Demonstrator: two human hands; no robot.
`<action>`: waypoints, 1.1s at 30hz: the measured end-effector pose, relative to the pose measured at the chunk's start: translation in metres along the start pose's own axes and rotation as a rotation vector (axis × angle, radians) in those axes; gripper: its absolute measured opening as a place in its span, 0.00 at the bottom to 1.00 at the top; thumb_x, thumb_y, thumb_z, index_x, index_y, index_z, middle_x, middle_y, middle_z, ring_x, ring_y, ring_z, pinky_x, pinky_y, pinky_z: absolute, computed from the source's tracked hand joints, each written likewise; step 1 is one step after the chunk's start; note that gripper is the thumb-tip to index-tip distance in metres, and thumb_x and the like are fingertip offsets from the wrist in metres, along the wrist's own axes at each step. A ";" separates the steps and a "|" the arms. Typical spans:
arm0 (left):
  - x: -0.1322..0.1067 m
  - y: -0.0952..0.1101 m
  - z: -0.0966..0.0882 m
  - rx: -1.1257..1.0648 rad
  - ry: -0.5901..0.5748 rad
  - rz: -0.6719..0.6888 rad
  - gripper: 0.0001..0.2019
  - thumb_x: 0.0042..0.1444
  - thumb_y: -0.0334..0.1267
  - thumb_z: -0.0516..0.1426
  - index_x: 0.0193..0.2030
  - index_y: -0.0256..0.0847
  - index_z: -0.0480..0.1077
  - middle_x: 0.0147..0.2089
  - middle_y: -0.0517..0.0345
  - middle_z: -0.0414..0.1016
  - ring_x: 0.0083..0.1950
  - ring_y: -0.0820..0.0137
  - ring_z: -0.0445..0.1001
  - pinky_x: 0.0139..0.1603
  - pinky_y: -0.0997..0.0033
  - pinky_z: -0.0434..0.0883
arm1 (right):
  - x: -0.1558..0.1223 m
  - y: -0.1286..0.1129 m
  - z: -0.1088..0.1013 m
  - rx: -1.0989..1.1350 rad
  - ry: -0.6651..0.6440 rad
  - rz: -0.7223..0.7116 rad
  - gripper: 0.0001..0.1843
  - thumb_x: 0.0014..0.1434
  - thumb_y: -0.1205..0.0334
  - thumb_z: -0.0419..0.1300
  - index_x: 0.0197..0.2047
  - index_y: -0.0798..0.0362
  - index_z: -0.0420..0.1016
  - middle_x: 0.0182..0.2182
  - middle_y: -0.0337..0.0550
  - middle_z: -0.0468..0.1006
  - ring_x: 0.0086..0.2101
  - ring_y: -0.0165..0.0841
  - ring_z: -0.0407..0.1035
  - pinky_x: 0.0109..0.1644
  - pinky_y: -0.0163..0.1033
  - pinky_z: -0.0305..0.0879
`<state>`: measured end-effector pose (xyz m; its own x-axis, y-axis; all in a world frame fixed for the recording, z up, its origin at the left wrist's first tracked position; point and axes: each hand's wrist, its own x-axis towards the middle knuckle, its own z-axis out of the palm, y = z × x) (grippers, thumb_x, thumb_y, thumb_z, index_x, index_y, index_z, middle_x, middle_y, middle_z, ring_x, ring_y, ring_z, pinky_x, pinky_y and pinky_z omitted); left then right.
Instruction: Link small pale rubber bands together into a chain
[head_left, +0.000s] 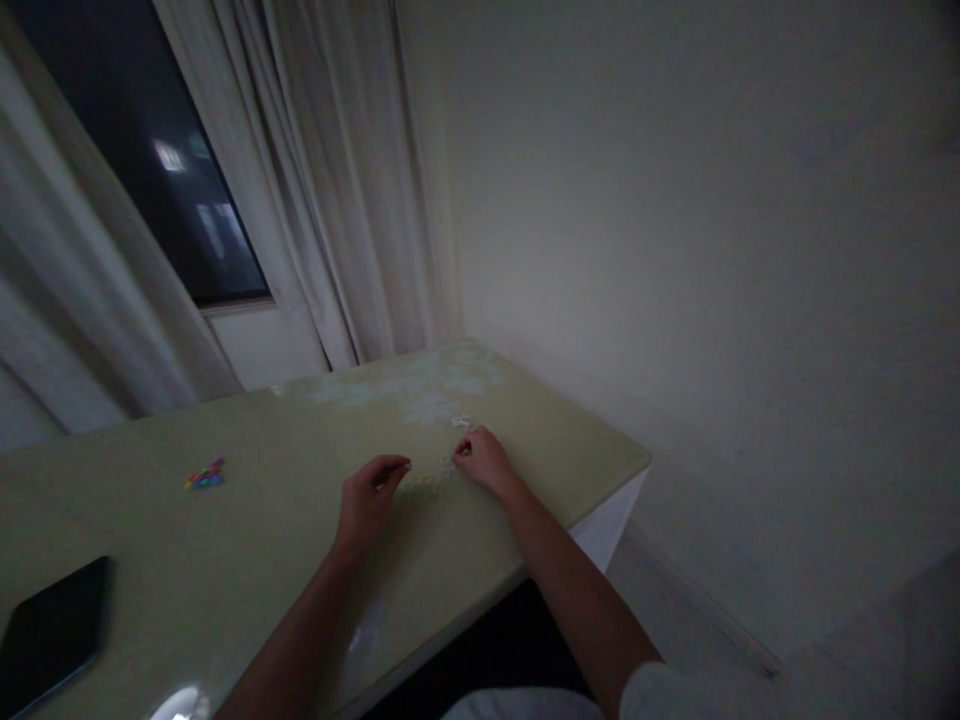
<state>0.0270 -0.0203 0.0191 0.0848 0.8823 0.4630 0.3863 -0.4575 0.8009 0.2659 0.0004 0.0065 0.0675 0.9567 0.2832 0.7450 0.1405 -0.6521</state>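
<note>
Pieces near left fingers, indistinct

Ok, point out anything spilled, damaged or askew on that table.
Nothing clearly stands out: small pale pieces lie loose near the left hand and right hand, and colourful pieces sit clustered apart; no spill shows.

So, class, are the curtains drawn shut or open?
Open, at least partly: the curtains hang apart, and the dark window shows between them.

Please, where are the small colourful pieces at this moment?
In the head view, the colourful pieces lie on the table, to the left of the left hand and farther back than the dark flat object.
</note>
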 end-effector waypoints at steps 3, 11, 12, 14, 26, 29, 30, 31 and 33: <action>0.001 0.000 -0.001 0.008 0.026 -0.005 0.11 0.57 0.48 0.62 0.38 0.45 0.81 0.39 0.53 0.88 0.40 0.60 0.86 0.44 0.60 0.81 | 0.000 -0.002 0.000 -0.028 -0.029 -0.022 0.02 0.55 0.68 0.69 0.31 0.53 0.82 0.38 0.49 0.79 0.42 0.39 0.71 0.50 0.41 0.66; 0.003 0.002 -0.005 0.025 0.068 -0.007 0.11 0.56 0.49 0.62 0.37 0.45 0.79 0.38 0.54 0.87 0.39 0.62 0.85 0.44 0.63 0.81 | -0.002 -0.003 0.000 -0.042 -0.070 -0.056 0.03 0.53 0.66 0.71 0.29 0.52 0.81 0.35 0.46 0.78 0.36 0.36 0.70 0.43 0.38 0.66; 0.003 0.002 -0.005 0.029 0.074 -0.004 0.11 0.56 0.49 0.62 0.37 0.46 0.79 0.37 0.55 0.87 0.39 0.62 0.85 0.44 0.63 0.81 | -0.003 -0.004 0.000 -0.043 -0.069 -0.060 0.05 0.52 0.68 0.70 0.27 0.52 0.80 0.33 0.45 0.78 0.35 0.35 0.69 0.43 0.38 0.66; 0.004 0.002 -0.007 0.035 0.085 0.003 0.11 0.57 0.50 0.61 0.36 0.46 0.79 0.37 0.55 0.87 0.38 0.62 0.85 0.43 0.64 0.81 | -0.003 -0.005 0.000 -0.040 -0.067 -0.075 0.08 0.50 0.70 0.69 0.24 0.52 0.77 0.31 0.44 0.77 0.35 0.36 0.69 0.44 0.39 0.66; 0.014 -0.007 -0.027 0.159 0.037 0.068 0.14 0.60 0.50 0.57 0.39 0.45 0.80 0.38 0.54 0.87 0.35 0.63 0.84 0.37 0.67 0.79 | -0.007 -0.013 0.005 0.011 -0.123 -0.184 0.02 0.53 0.69 0.69 0.31 0.53 0.82 0.36 0.44 0.77 0.36 0.34 0.71 0.43 0.36 0.67; 0.016 -0.012 -0.031 0.227 -0.026 0.116 0.15 0.61 0.49 0.55 0.38 0.46 0.80 0.35 0.55 0.87 0.33 0.64 0.82 0.36 0.67 0.78 | -0.008 -0.013 0.004 -0.022 -0.133 -0.185 0.03 0.53 0.68 0.70 0.33 0.53 0.83 0.38 0.45 0.77 0.37 0.35 0.72 0.45 0.37 0.67; 0.017 -0.013 -0.031 0.255 -0.047 0.133 0.15 0.62 0.48 0.55 0.38 0.46 0.81 0.36 0.55 0.86 0.32 0.64 0.82 0.36 0.67 0.77 | -0.009 -0.014 0.004 -0.036 -0.134 -0.183 0.03 0.54 0.68 0.69 0.33 0.53 0.83 0.38 0.46 0.77 0.38 0.36 0.72 0.45 0.38 0.67; 0.017 -0.014 -0.032 0.287 -0.069 0.151 0.15 0.62 0.47 0.54 0.39 0.46 0.81 0.37 0.54 0.86 0.33 0.64 0.81 0.36 0.67 0.77 | -0.010 -0.014 0.003 -0.053 -0.134 -0.179 0.02 0.54 0.69 0.69 0.33 0.53 0.83 0.38 0.46 0.77 0.38 0.36 0.72 0.45 0.39 0.67; 0.016 -0.015 -0.033 0.361 -0.126 0.195 0.14 0.63 0.45 0.55 0.38 0.46 0.81 0.38 0.53 0.86 0.37 0.63 0.81 0.41 0.65 0.77 | -0.011 -0.016 0.004 -0.089 -0.134 -0.174 0.03 0.54 0.69 0.68 0.32 0.54 0.83 0.38 0.48 0.77 0.37 0.37 0.72 0.44 0.40 0.66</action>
<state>-0.0079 -0.0029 0.0275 0.2906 0.8000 0.5249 0.6469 -0.5685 0.5083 0.2509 -0.0117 0.0110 -0.1517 0.9462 0.2859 0.7939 0.2889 -0.5351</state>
